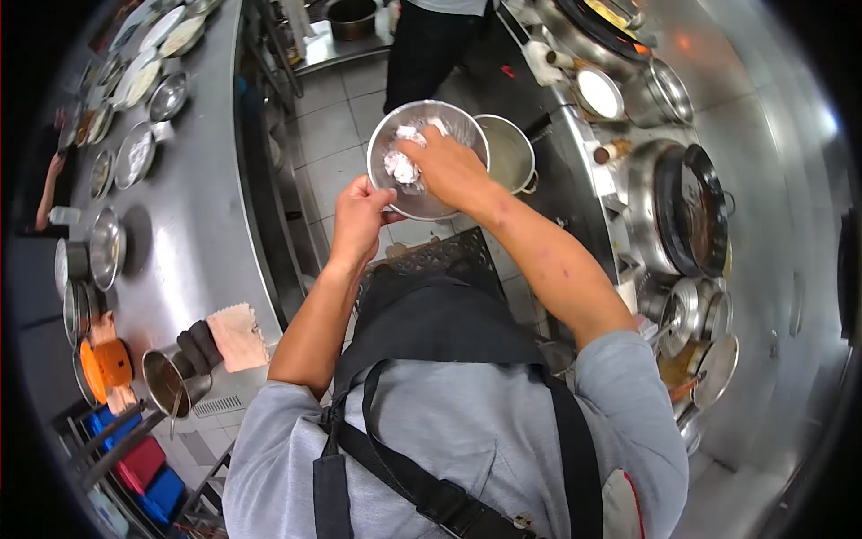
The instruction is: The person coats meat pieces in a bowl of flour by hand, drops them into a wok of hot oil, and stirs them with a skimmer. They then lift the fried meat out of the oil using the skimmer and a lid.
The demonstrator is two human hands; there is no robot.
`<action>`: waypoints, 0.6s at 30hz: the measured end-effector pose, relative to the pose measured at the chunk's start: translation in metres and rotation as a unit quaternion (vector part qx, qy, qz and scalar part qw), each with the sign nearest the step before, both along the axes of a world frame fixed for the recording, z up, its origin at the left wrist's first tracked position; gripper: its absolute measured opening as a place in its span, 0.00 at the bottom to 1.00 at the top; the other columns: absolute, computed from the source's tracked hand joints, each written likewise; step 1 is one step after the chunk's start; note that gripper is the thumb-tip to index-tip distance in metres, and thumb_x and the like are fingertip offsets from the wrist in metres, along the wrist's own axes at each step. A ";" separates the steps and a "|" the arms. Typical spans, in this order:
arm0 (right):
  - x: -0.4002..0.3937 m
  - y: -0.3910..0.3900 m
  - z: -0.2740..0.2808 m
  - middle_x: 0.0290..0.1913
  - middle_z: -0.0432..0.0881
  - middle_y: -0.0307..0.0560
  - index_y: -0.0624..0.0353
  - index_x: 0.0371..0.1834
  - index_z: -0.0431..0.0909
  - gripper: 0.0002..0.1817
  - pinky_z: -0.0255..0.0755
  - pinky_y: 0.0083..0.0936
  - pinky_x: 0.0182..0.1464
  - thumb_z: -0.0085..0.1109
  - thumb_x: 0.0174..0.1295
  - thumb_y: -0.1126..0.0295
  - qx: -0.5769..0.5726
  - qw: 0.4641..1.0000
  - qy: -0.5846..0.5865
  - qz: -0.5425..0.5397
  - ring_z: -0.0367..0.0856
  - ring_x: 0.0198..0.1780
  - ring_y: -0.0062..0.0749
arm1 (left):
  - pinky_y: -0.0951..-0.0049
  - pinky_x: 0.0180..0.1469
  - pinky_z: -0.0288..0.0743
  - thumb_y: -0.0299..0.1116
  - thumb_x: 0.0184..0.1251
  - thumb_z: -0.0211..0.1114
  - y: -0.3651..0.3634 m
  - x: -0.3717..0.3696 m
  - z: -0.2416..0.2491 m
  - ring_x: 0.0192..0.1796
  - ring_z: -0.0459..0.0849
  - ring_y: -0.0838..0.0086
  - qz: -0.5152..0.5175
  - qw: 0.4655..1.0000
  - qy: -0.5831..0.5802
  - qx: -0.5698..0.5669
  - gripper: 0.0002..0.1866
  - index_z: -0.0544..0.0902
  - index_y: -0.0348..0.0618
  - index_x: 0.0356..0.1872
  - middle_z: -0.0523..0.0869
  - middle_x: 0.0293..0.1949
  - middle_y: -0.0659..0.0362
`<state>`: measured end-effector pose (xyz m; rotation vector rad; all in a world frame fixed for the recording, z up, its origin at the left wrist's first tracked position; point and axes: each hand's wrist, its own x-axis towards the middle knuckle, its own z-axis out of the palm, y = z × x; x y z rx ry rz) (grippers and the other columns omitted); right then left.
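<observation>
I hold a steel mixing bowl (pixel 420 208) in front of me, above the floor. My left hand (pixel 361 216) grips its near left rim, thumb on the inside and fingers underneath. Inside the bowl lie clumped pieces of food (pixel 401 167) coated in white powder, with some pinkish patches showing. My right hand (pixel 444 165) reaches into the bowl with its fingers curled around some of these pieces; the fingertips are partly hidden by the coating. Just beyond the bowl's right side is a steel pot (pixel 514 148) with a pale inside, partly covered by the bowl.
A long steel counter (pixel 193 171) on the left carries several plates and bowls, a pink cloth (pixel 237 337) and a steel pot (pixel 171 382). On the right are a stove with a wok (pixel 705 211) and several pots. Another person in dark trousers (pixel 431 54) stands ahead.
</observation>
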<state>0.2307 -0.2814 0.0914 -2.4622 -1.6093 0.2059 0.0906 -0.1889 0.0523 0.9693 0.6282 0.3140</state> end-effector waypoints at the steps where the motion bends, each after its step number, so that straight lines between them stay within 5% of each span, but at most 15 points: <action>1: 0.001 -0.014 -0.006 0.56 0.73 0.56 0.46 0.57 0.73 0.25 0.74 0.44 0.46 0.59 0.52 0.75 -0.032 0.998 0.041 -0.039 0.78 0.48 0.55 | 0.71 0.34 0.83 0.21 0.60 0.57 -0.007 0.003 -0.004 0.32 0.81 0.75 -0.012 1.000 0.003 -0.006 0.07 0.70 0.43 0.26 0.80 0.31 0.61; 2: 0.005 -0.028 -0.020 0.47 0.79 0.57 0.50 0.50 0.75 0.16 0.73 0.46 0.43 0.59 0.56 0.68 0.034 0.998 0.011 -0.048 0.81 0.41 0.55 | 0.70 0.34 0.83 0.21 0.60 0.57 -0.013 0.007 -0.010 0.32 0.82 0.75 -0.032 0.999 0.018 -0.010 0.07 0.70 0.43 0.26 0.79 0.31 0.60; 6: 0.010 -0.070 -0.007 0.28 0.83 0.56 0.56 0.38 0.77 0.14 0.73 0.46 0.38 0.54 0.63 0.57 0.027 0.986 0.003 -0.165 0.82 0.35 0.53 | 0.69 0.34 0.83 0.22 0.60 0.57 -0.034 0.027 -0.018 0.33 0.82 0.74 -0.091 0.995 0.039 -0.012 0.06 0.70 0.43 0.27 0.78 0.31 0.60; 9: 0.011 -0.095 0.014 0.26 0.82 0.55 0.57 0.35 0.77 0.18 0.73 0.48 0.37 0.54 0.63 0.52 0.055 0.966 0.017 -0.252 0.82 0.33 0.55 | 0.69 0.35 0.83 0.22 0.61 0.57 -0.051 0.038 -0.010 0.33 0.82 0.73 -0.118 0.992 0.046 -0.004 0.05 0.70 0.42 0.28 0.79 0.32 0.59; 13: 0.008 -0.133 0.006 0.48 0.80 0.59 0.51 0.60 0.71 0.25 0.72 0.40 0.51 0.57 0.62 0.53 0.075 0.965 0.057 -0.243 0.79 0.50 0.52 | 0.63 0.41 0.83 0.23 0.62 0.56 -0.076 0.050 -0.018 0.36 0.84 0.70 -0.147 0.989 0.034 -0.008 0.02 0.72 0.41 0.33 0.82 0.36 0.55; 14: 0.010 -0.144 0.006 0.59 0.72 0.59 0.48 0.67 0.63 0.33 0.68 0.39 0.58 0.62 0.58 0.58 0.053 0.961 0.160 -0.220 0.74 0.58 0.53 | 0.63 0.41 0.83 0.23 0.62 0.55 -0.083 0.053 -0.018 0.37 0.84 0.69 -0.150 0.988 0.031 -0.014 0.02 0.73 0.40 0.34 0.83 0.37 0.54; 18: 0.003 -0.197 0.021 0.59 0.71 0.57 0.44 0.68 0.63 0.38 0.68 0.42 0.57 0.68 0.51 0.64 0.066 0.968 0.106 -0.220 0.73 0.57 0.54 | 0.69 0.35 0.83 0.22 0.62 0.55 -0.116 0.052 -0.013 0.35 0.84 0.72 -0.163 0.985 0.048 -0.035 0.03 0.74 0.39 0.36 0.83 0.37 0.55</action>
